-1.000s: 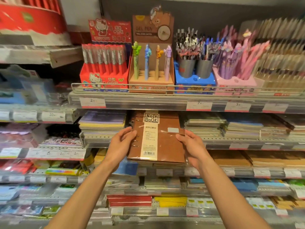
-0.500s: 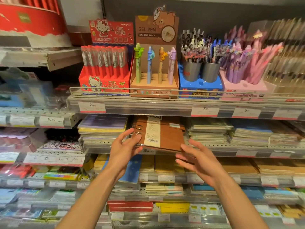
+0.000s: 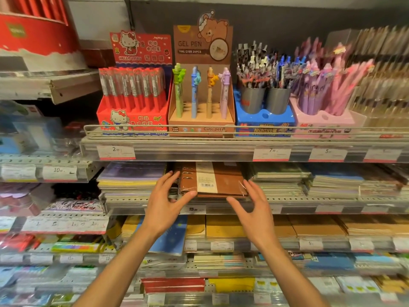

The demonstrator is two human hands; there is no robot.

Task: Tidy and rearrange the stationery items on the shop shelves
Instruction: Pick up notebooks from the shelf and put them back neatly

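Shop shelving filled the view, tier on tier of stationery behind clear price strips. On the second shelf (image 3: 221, 201) the brown ring-bound notebook (image 3: 221, 180) lay flat in its plastic wrap, on top of a stack at the shelf's front edge, between a pile of pale exercise books (image 3: 130, 178) on one side and another pile of notebooks (image 3: 278, 180) on the other. The left hand (image 3: 164, 209) touched the notebook's ringed side with its fingers (image 3: 170, 176) spread and straight, the thumb at its front corner; the right hand (image 3: 254, 209) hovered just off the opposite corner, fingers apart and holding nothing. Judging by this, the notebook was as good as shelved and needed only a last nudge to square it. Pen displays (image 3: 201, 100) on the shelf above looked orderly, while the lower shelves at the left edge looked jumbled and probably remained to be sorted.
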